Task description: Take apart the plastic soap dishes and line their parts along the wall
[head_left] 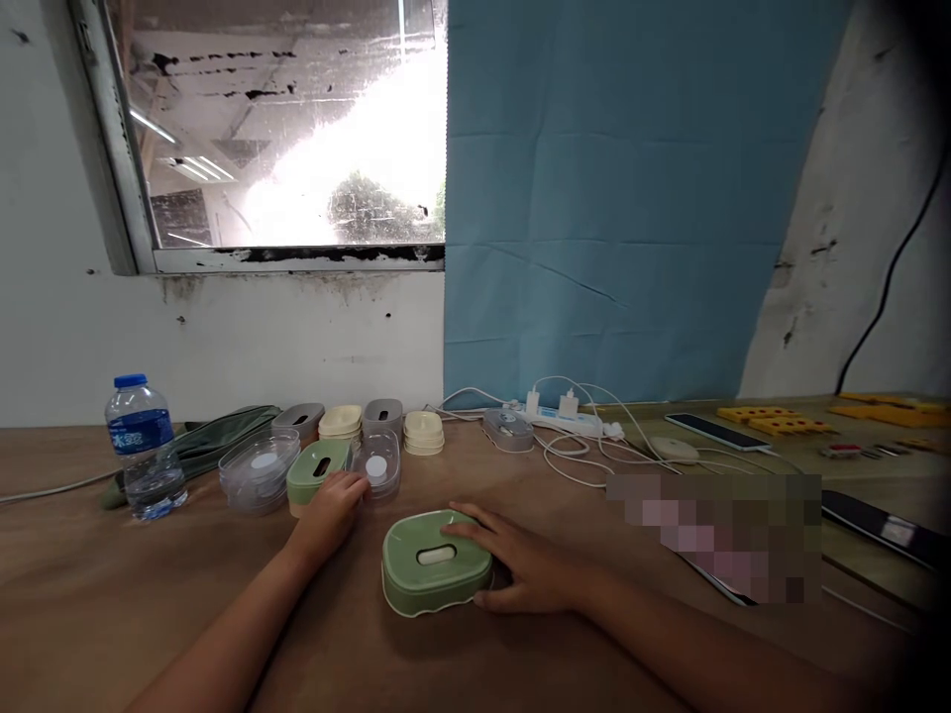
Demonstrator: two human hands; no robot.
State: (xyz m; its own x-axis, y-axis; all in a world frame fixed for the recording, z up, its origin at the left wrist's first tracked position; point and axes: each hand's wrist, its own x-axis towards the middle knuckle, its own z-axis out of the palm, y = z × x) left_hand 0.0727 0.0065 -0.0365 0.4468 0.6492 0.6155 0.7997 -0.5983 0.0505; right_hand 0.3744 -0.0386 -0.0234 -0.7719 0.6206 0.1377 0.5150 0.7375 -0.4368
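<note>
My right hand (527, 564) grips a green soap dish (438, 560) by its right end, fingers on top and thumb low at the near side. The dish rests on the brown table, and its oval top has a slot showing something pale inside. Farther off, my left hand (334, 510) has its fingers curled at the near left edge of a clear plastic tray (382, 465) with a round white sticker. Just beyond that hand stands another green slotted piece (316, 475), on a cream part. My left fingertips are partly hidden.
Stacked clear trays (257, 475), cream pieces (423, 433) and grey pieces (382, 414) line the back. A water bottle (145, 451) and green pouch (223, 436) are left. Toward the right lie a power strip (572, 421), cables, phone (717, 432) and yellow parts (773, 420).
</note>
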